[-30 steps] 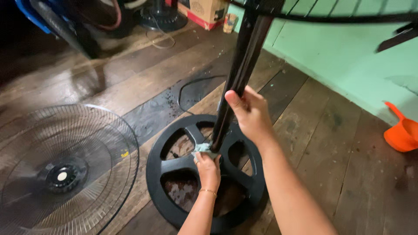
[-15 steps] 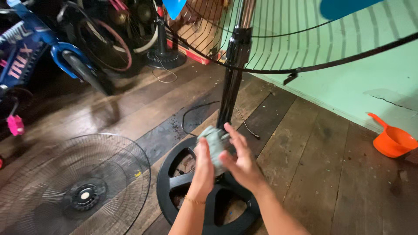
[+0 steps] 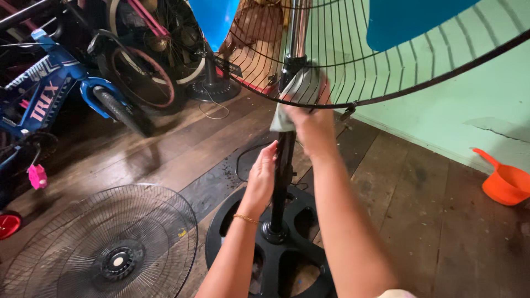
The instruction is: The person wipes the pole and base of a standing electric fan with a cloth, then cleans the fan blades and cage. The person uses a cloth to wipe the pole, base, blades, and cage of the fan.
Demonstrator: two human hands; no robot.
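A black stand fan rises from its round spoked base [image 3: 232, 232] on the wooden floor. My left hand [image 3: 263, 175] grips the black pole [image 3: 282, 182] about halfway up. Higher up, my right hand [image 3: 310, 117] presses a grey-green cloth [image 3: 296, 91] against the pole just under the fan head. The fan's rear wire guard [image 3: 353, 60] and blue blades [image 3: 408, 19] fill the top of the view.
The removed front wire guard [image 3: 105, 248] lies flat on the floor at left. A blue bicycle [image 3: 61, 88] and a second fan base [image 3: 212, 83] stand behind. An orange scoop [image 3: 505, 182] rests by the green wall [image 3: 486, 94]. A black cord [image 3: 243, 160] loops near the base.
The cloth passed from my left hand at the pole's foot to my right hand, which rose to the top of the pole. My left hand took hold of the pole. The view tilted up.
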